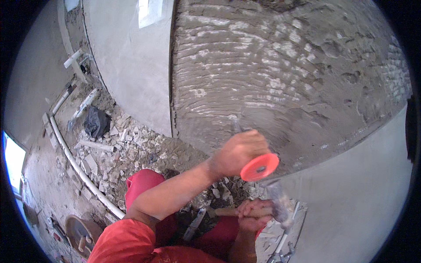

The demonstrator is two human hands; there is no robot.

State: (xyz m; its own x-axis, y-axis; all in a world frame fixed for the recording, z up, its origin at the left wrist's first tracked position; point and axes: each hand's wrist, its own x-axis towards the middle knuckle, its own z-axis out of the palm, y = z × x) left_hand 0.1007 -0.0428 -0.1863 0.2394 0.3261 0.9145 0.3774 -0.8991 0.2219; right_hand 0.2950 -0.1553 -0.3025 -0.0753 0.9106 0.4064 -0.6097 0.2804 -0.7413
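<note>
My left hand [237,151] grips a chisel with a round red guard [268,164]; its metal shaft [237,124] points at the grey, ridged mortar surface [245,65] of the wall, where its tip is smeared by motion. Lower down, my right hand [253,215] is closed round the wooden handle of a hammer [223,211], whose metal head [279,201] is blurred and stands just below the red guard.
Broken tile and rubble [109,164] cover the floor. A white pipe [70,149] runs along the left, near a black plastic bag [96,122] and a bucket [74,228]. Smooth grey wall panels [127,61] flank the rough area. More pipework [278,250] lies at lower right.
</note>
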